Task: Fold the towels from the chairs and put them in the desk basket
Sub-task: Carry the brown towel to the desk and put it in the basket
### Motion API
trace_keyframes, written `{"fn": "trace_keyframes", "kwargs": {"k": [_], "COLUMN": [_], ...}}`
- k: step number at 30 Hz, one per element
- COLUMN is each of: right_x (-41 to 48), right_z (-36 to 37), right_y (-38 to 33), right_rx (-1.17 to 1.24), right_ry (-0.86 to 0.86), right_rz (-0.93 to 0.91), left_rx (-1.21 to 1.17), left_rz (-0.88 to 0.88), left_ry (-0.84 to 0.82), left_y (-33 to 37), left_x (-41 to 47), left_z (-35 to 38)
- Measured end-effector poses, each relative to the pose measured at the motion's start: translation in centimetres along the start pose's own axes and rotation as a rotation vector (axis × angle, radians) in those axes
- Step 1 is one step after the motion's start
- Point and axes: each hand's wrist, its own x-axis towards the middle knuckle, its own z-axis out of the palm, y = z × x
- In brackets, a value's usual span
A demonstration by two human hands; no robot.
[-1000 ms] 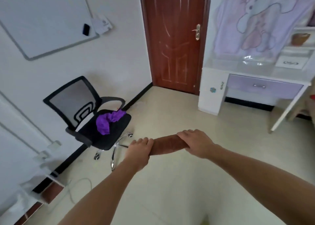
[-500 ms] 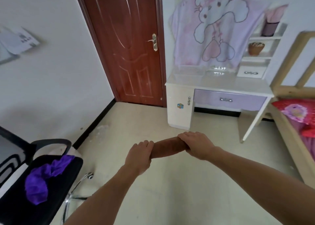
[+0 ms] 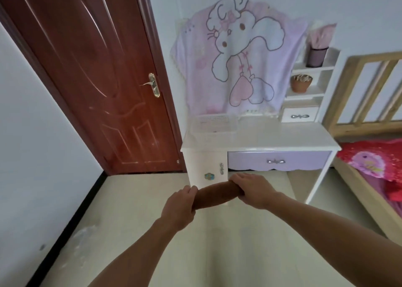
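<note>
On the left of my feed stands the dark red wooden door [image 3: 97, 80], closed, its brass lever handle [image 3: 153, 85] on its right edge. Pale floor [image 3: 130, 210] runs from the door toward me.

Low in the centre, both bare arms reach forward. The left hand [image 3: 179, 206] is curled round the near, left end of the brown towel [image 3: 217, 194], fingers wrapped over the top, knuckles up. The towel is a tight roll held in the air over the floor, in front of the desk's white cabinet [image 3: 204, 165]. Its long axis runs roughly left to right and is tilted: the left end sits lower and nearer me, the right end higher and points toward the desk. The right hand [image 3: 253, 189] closes over that far end from above, fingers folded round it, so the roll spans the gap between the two fists.

Beyond them is the white desk [image 3: 282, 136] with a lilac drawer [image 3: 278, 161]. The translucent white basket [image 3: 214, 129] sits on the left part of the desktop, against the wall; I cannot tell what is inside. A pink cartoon blanket [image 3: 239, 58] hangs on the wall behind. Right of it, a small white shelf unit [image 3: 311, 91] holds a dark cup [image 3: 316, 56] and a brown pot [image 3: 301, 83]. At the far right is a wooden bed frame [image 3: 359, 91] with red bedding [image 3: 369, 162].
</note>
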Motion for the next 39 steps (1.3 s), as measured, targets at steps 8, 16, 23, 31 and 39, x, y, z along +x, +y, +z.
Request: {"fn": "trace_keyframes", "kwargs": {"k": [8, 16, 23, 31, 39], "right_x": [12.0, 26.2, 40.1, 52.3, 62.3], "right_z": [-1.1, 0.2, -0.8, 3.6, 9.6], "right_y": [10.1, 21.6, 29.1, 31.6, 32.7], "right_rx": [0.058, 0.146, 0.425, 0.548, 0.468], "right_ry": [0.002, -0.095, -0.228, -0.232, -0.341], "right_rz": [0.107, 0.135, 0.19, 0.257, 0.275], "left_rx": [-0.095, -0.224, -0.449, -0.589, -0.467], "left_rz": [0.059, -0.026, -0.251, -0.45, -0.578], "left_ry": [-0.065, -0.069, -0.057, -0.037, -0.186], "left_y": [-2.6, -5.2, -6.8, -10.0, -13.1], "left_x": [17.3, 33.7, 43.9, 51.5, 58.0], "left_z": [-0.3, 3.3, 4.5, 7.6, 11.7]}}
